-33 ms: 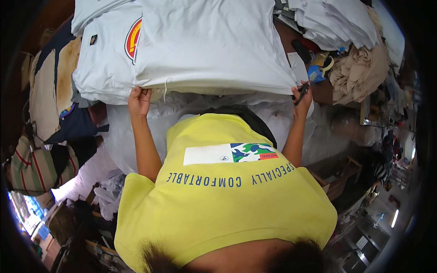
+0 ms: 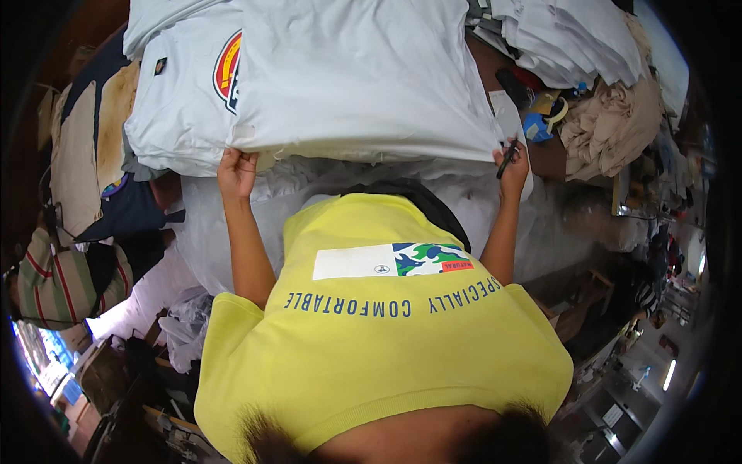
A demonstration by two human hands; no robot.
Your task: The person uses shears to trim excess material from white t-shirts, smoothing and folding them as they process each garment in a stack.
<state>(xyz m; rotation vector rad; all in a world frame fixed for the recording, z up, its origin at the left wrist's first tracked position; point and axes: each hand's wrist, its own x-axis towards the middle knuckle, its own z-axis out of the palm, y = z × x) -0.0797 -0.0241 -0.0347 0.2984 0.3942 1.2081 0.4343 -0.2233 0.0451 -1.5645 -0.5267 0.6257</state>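
Observation:
A white T-shirt (image 2: 363, 85) lies folded partly over on the work surface, its near edge stretched between both hands. My left hand (image 2: 237, 174) pinches that edge at its left end, fingers closed on the cloth. At the other end, my right hand (image 2: 515, 172) holds small black scissors (image 2: 506, 158) and grips the shirt's corner with its fingertips. Under and left of the top layer shows more white fabric with a round red and yellow print (image 2: 227, 71), partly covered by the fold. A small dark label (image 2: 161, 66) sits near the shirt's left side.
White clothes (image 2: 572, 39) are heaped at the back right, beside a beige fabric bundle (image 2: 610, 124). A blue tape dispenser (image 2: 539, 126) lies close to my right hand. Clear plastic (image 2: 209, 216) hangs below the table edge. Another person in a striped top (image 2: 66, 282) is at the left.
The shirt's near edge has shifted slightly, and more of the round print shows. A loose thread that hung from the hem is no longer visible. The scissors have turned a little.

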